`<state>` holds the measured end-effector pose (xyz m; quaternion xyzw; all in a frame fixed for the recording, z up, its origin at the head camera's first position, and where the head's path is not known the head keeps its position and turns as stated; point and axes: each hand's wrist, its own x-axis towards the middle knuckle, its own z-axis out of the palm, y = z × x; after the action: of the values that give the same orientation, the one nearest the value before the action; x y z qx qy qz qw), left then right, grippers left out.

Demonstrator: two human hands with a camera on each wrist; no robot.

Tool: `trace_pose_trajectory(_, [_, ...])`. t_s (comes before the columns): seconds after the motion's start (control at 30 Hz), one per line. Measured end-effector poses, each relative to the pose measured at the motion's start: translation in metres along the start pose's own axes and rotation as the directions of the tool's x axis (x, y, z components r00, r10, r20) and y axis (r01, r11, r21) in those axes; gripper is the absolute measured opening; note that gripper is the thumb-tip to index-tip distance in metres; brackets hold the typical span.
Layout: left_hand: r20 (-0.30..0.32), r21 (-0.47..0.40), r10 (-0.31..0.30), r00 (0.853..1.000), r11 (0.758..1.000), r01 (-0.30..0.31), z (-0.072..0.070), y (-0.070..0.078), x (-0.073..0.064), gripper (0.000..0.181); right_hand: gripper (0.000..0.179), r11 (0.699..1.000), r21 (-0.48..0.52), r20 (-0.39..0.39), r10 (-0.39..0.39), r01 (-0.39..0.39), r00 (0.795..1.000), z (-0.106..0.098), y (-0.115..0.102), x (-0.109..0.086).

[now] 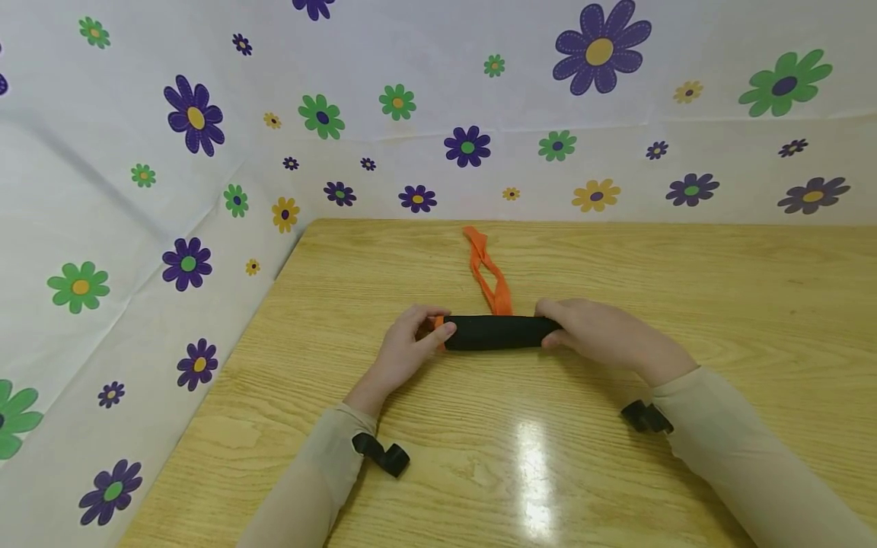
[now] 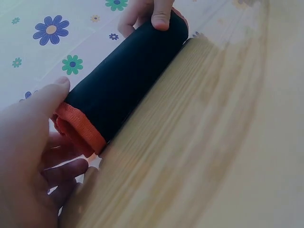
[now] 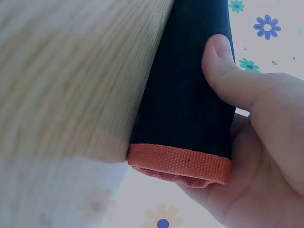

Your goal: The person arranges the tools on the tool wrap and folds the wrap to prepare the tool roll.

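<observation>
A rolled-up black fabric roll (image 1: 500,332) with orange edging lies across the wooden table. From its far side an orange tie strap (image 1: 503,297) runs back over the tabletop, with a loop in it. My left hand (image 1: 404,346) holds the left end, thumb on the near side and fingers behind. At the opposite end my right hand (image 1: 603,335) grips the roll, its thumb (image 3: 221,61) flat along the black cloth in the right wrist view. The orange trim (image 2: 80,126) shows layered at the open end in the left wrist view.
The wooden table (image 1: 719,304) has a light glare near the front. A white cloth with printed flowers (image 1: 425,46) hangs behind the table and along its left side. Black straps (image 1: 384,455) sit on both sleeves near the wrists.
</observation>
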<state>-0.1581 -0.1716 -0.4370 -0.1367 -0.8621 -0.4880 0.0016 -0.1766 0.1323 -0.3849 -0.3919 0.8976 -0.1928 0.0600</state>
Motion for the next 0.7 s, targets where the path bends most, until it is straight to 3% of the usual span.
trace_pose_trajectory(0.17, [0.037,-0.03,0.055,0.998,0.998,-0.054,-0.0002,-0.0003,0.0007,0.046,0.025,1.0,-0.019,-0.057,-0.019,0.018,0.998,0.0011,0.0006,0.0001])
trace_pose_trajectory(0.27, [0.043,0.008,0.059,0.997,0.998,-0.059,0.0003,-0.0005,0.0009,0.041,0.029,1.0,0.01,-0.015,0.016,-0.016,1.0,-0.0007,-0.0006,0.0004])
trace_pose_trajectory(0.43, [0.027,0.036,0.012,1.0,0.999,-0.013,0.0,0.0007,-0.0004,0.036,0.04,0.984,0.136,0.076,0.109,-0.119,0.991,-0.0034,-0.0024,0.0007])
trace_pose_trajectory(0.53, [0.029,0.044,0.044,0.999,0.998,-0.045,-0.0006,0.0007,-0.0006,0.047,0.033,0.99,0.119,0.003,0.07,-0.07,0.998,-0.0009,-0.0016,0.0025])
trace_pose_trajectory(0.63, [0.041,0.059,0.08,0.996,0.995,-0.083,-0.0011,0.0001,0.0,0.057,0.025,1.0,0.005,-0.11,-0.025,0.026,0.994,0.0023,-0.0007,0.0048])
trace_pose_trajectory(0.7, [0.05,0.066,0.084,0.995,0.994,-0.087,-0.0013,0.0001,0.0004,0.057,0.031,0.998,-0.05,-0.124,-0.031,0.025,0.992,0.0036,-0.0005,0.0052])
